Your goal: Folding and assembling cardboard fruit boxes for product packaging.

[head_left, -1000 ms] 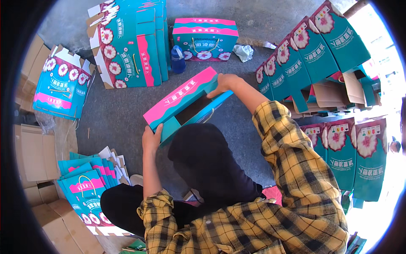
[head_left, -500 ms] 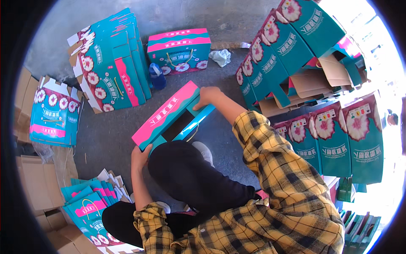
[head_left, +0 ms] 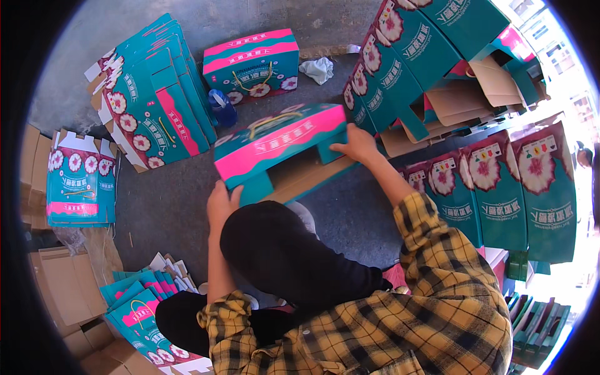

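A teal and pink carton (head_left: 281,147) is held between my two hands, tilted above the floor in front of my knee. Its near side gapes, showing brown cardboard inside, and a gold cord handle lies along its far face. My left hand (head_left: 223,201) grips the lower left corner. At the right end, my right hand (head_left: 357,144) has its thumb on the teal flap by the opening and its fingers behind the edge. Beyond the carton, a closed carton (head_left: 251,67) of the same print stands with a blue bottle (head_left: 222,107) beside it.
Flattened cartons (head_left: 153,100) lean at the back left, with another bundle (head_left: 81,178) at far left. Folded pieces (head_left: 140,312) lie by my left knee. Formed cartons (head_left: 400,69) are stacked at right, above a row (head_left: 500,187) of more. A crumpled white cloth (head_left: 317,70) lies on the floor.
The carton has moved right and rolled, so its gold handle now shows and its opening looks wider. Both hands have travelled with it, keeping hold of its ends.
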`<control>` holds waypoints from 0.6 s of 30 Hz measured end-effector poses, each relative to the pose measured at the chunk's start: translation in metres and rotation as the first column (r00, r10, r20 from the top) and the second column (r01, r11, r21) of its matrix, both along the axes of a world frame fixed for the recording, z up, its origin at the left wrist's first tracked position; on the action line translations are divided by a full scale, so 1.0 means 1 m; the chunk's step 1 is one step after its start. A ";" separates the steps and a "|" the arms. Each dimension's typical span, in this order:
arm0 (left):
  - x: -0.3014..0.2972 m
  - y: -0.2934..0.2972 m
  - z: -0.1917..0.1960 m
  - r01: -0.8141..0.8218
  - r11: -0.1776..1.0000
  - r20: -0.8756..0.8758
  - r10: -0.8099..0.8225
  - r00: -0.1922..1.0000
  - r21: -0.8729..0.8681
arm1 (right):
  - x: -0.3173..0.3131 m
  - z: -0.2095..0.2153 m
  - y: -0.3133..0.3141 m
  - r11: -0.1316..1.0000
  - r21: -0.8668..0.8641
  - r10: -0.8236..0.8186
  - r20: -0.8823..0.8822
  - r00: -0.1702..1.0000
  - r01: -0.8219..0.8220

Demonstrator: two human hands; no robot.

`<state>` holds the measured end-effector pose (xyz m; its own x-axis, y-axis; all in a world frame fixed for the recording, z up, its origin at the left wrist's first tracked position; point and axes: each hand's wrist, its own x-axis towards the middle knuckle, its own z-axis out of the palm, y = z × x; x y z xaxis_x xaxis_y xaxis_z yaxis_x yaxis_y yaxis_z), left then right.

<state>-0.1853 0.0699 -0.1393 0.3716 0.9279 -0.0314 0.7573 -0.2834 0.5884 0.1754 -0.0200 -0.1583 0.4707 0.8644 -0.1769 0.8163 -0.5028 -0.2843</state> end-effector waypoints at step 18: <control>0.099 -0.010 -0.153 0.148 0.677 0.395 0.226 0.890 -0.721 | 0.085 -0.200 -0.076 0.790 0.136 -0.341 -0.713 0.613 0.598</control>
